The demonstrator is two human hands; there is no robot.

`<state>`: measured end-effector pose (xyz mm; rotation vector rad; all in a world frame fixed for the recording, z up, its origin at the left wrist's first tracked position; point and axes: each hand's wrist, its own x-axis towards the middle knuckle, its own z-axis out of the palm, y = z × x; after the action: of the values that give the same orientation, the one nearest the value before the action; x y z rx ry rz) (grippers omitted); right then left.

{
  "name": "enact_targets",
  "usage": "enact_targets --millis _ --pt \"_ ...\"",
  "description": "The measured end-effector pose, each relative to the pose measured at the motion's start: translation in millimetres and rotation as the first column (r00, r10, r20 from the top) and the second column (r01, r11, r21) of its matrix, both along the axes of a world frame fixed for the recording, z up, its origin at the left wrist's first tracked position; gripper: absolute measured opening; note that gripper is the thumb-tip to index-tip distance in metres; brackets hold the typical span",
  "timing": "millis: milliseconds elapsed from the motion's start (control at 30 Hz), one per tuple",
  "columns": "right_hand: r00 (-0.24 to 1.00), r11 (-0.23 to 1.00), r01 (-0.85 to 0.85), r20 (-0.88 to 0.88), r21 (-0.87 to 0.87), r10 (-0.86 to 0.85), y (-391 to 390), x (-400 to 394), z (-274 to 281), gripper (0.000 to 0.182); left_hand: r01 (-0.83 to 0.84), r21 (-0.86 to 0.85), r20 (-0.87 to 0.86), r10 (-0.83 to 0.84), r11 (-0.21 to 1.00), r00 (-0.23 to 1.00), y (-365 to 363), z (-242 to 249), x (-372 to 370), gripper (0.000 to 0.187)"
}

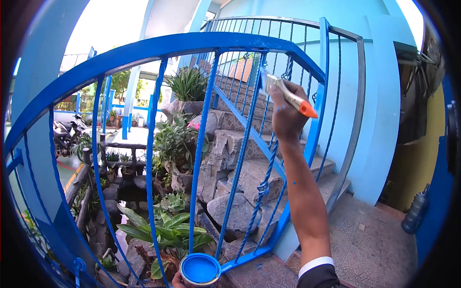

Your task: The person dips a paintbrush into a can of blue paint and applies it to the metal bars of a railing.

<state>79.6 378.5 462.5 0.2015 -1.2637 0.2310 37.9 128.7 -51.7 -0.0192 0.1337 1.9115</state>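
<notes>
My right hand is closed round a paintbrush with a pale handle and an orange tip. Its bristles touch or nearly touch a twisted bar of the blue metal railing, just below the top rail. Low in the view, my left hand holds an open can of blue paint at its left side; only a few fingers show. Small blue spots mark my right hand and forearm.
Behind the railing are stone steps, rocks and leafy plants. A grey handrail rises on the right. A dark bottle stands by the blue wall, and a motorcycle is at far left.
</notes>
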Motion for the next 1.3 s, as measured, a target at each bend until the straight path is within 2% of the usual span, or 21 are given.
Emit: enact_targets --millis 67,100,200,233,333,400,433,533,567,633,700,800,933,1033,1067,1133,1167,1267,1300 --pt "0.998 0.995 -0.069 0.002 0.07 0.069 8.1 7.6 -18.3 0.02 0.042 0.076 0.01 -0.043 0.996 0.999 -2.0 3.1 1.5 0.079" --pt "0.956 0.955 -0.293 0.012 0.043 0.293 8.4 10.1 -19.4 0.019 0.048 0.091 0.014 -0.049 0.995 0.999 -2.9 4.8 2.2 0.078" --pt "0.961 0.971 -0.239 -0.143 0.01 0.238 5.8 20.4 4.2 0.018 0.05 0.069 0.038 -0.053 0.996 0.998 -8.0 8.3 4.8 0.078" --pt "0.964 0.975 -0.216 -0.17 -0.052 0.205 5.1 20.4 15.7 0.019 0.057 0.05 0.055 -0.059 0.997 0.997 -7.5 10.6 3.7 0.078" --pt "0.951 0.982 -0.182 -0.262 -0.043 0.164 14.6 6.6 45.6 0.023 0.056 0.018 0.1 -0.057 0.998 0.993 -9.6 16.7 5.1 0.08" --pt "0.957 0.978 -0.201 -0.224 -0.054 0.185 17.9 -1.7 50.4 0.024 0.051 -0.007 0.129 -0.05 0.999 0.99 -8.7 19.4 7.0 0.082" --pt "0.959 0.976 -0.211 -0.204 -0.059 0.195 18.0 -4.1 49.8 0.024 -0.036 -0.099 -0.026 0.034 0.994 0.999 -6.1 20.4 11.3 0.082" --pt "0.939 0.943 -0.333 -0.102 -0.032 0.328 19.4 -8.4 27.5 0.021 0.048 0.036 0.065 -0.05 0.998 0.997 -11.9 16.4 4.6 0.08" --pt "0.917 0.917 -0.397 -0.069 -0.039 0.393 18.5 -4.2 19.5 0.019 0.03 0.027 0.051 -0.032 0.999 0.998 -13.5 17.1 6.5 0.08" --pt "0.91 0.906 -0.414 -0.065 -0.088 0.41 18.3 8.0 14.1 0.019 0.001 -0.004 0.033 -0.001 1.0 0.999 -16.4 19.4 10.0 0.079" --pt "0.908 0.9 -0.416 -0.12 -0.128 0.402 20.2 10.5 14.9 0.02 -0.027 -0.032 0.01 0.028 0.999 1.0 -20.0 21.5 12.6 0.078" --pt "0.889 0.899 -0.435 -0.182 -0.051 0.419 15.2 3.5 17.2 0.022 -0.052 -0.061 0.002 0.052 0.997 0.999 -22.8 27.1 15.5 0.076" --pt "0.959 0.967 -0.244 -0.132 0.067 0.252 26.2 -15.6 -27.6 0.019 -0.1 -0.09 -0.037 0.097 0.991 0.995 -28.8 28.3 19.9 0.074" --pt "0.977 0.975 -0.21 -0.013 0.073 0.211 27.9 4.5 -74.4 0.017 -0.138 -0.111 -0.066 0.132 0.984 0.989 -31.2 34.1 21.8 0.072" --pt "0.956 0.955 -0.294 -0.012 0.039 0.294 28.5 7.4 -76.9 0.016 -0.155 -0.103 -0.104 0.144 0.983 0.984 -31.9 35.3 22.7 0.072" --pt "0.892 0.892 -0.452 -0.021 -0.031 0.451 26.9 13.7 -78.7 0.013 -0.115 -0.055 -0.123 0.108 0.992 0.986 -34.2 25.6 15.9 0.071" --pt "0.929 0.934 -0.358 -0.098 0.013 0.358 25.5 14.1 -70.2 0.015 -0.093 -0.033 -0.131 0.088 0.995 0.988 -35.7 17.1 12.3 0.07" --pt "0.929 0.936 -0.351 -0.135 -0.025 0.345 26.9 5.1 -37.1 0.018 -0.101 0.017 -0.105 0.102 0.995 0.989 -33.4 -12.5 0.7 0.07" --pt "0.952 0.961 -0.272 -0.131 0.041 0.275 29.8 1.2 -28.6 0.019 -0.104 -0.01 -0.101 0.103 0.994 0.99 -34.7 -12.3 4.1 0.07"
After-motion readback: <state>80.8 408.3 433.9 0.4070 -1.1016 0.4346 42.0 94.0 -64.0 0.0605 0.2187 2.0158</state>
